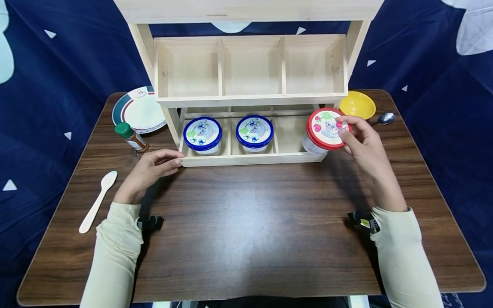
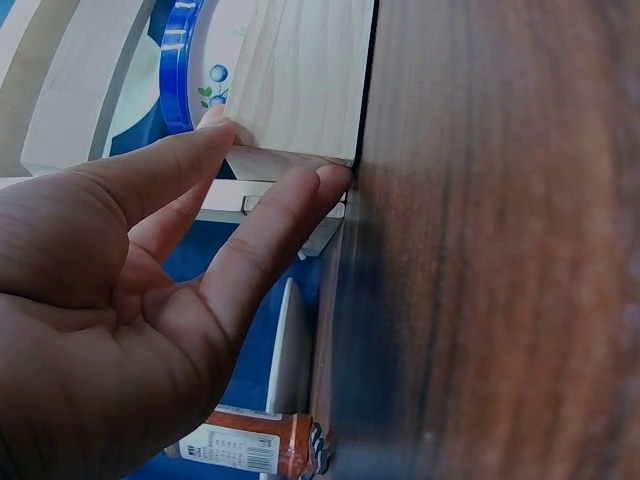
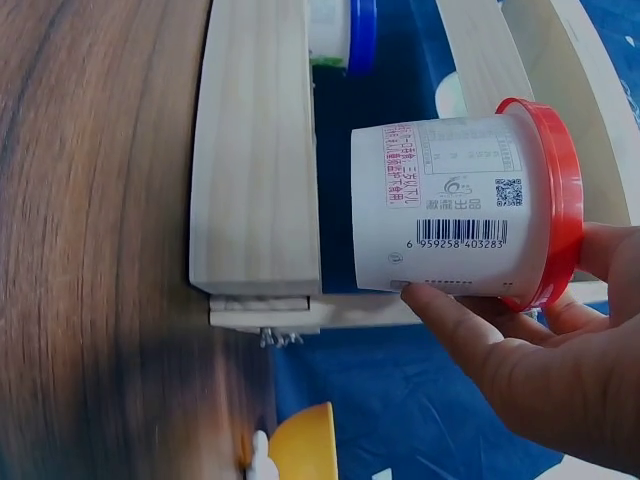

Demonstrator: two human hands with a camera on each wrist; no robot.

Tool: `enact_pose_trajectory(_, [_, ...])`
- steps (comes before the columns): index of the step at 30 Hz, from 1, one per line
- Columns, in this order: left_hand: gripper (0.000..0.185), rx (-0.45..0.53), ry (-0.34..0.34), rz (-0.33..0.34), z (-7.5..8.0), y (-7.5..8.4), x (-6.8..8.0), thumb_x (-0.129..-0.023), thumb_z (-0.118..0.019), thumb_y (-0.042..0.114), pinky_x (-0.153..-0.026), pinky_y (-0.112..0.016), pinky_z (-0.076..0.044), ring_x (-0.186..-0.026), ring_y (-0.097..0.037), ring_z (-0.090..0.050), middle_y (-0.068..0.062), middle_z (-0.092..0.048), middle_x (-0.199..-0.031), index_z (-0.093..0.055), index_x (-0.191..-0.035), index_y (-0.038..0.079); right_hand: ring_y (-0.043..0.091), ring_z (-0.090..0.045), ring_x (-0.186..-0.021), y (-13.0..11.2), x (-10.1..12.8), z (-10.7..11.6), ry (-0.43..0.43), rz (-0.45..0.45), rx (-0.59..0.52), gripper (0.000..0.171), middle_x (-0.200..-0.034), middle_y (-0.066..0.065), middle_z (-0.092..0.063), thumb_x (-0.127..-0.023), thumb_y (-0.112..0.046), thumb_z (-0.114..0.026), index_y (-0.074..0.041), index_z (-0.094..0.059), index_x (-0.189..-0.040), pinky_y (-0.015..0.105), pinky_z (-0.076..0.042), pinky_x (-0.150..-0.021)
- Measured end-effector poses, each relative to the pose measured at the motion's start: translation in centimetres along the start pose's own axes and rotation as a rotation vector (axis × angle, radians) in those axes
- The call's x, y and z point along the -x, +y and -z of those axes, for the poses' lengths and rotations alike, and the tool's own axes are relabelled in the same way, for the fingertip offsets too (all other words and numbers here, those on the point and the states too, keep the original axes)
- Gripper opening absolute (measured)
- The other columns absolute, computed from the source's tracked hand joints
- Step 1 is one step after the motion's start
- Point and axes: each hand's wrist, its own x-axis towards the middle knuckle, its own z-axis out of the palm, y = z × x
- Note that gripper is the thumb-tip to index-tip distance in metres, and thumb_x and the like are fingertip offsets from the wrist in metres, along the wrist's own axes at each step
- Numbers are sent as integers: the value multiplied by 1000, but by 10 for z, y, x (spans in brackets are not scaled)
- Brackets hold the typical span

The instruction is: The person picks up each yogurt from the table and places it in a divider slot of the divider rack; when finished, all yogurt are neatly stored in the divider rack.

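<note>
One readable label, on the red-lidded cup.
I read the barcode number 6 959258 403283 on its side; the other print is too small for me.

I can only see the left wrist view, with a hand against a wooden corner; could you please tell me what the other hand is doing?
Observer: The right hand holds a red-lidded cup at the right end of the wooden rack.
Operator: Thanks. Is the cup already set in a compartment?
Observer: No, it is tilted, at the empty right compartment.
Operator: What fills the other lower compartments?
Observer: Two blue-lidded cups, one each in the left and middle ones.
</note>
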Motion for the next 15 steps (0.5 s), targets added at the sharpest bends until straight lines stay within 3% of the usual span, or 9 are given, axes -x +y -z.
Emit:
enact_pose_trajectory(8, [35,4,-1,4,0,-1,0,-111,-63,8,-98,-26,-61,-106,-4,-71,0,-67,-122,-60,-140,-11,17,-52,-100,-2,-5,-17,-67,2,124,28,-112,6,-54,-114,-22,-59,-18,-65,-140,13,-55,-73])
enact_pose_trajectory(15, [35,-5,2,1,-1,0,1,-112,-63,9,-98,-25,-61,-107,-2,-70,1,-67,-122,-61,-140,-11,18,-53,-103,-1,-9,-28,-112,-9,28,27,-114,8,-55,-114,-21,-59,-15,-64,-139,17,-57,-76])
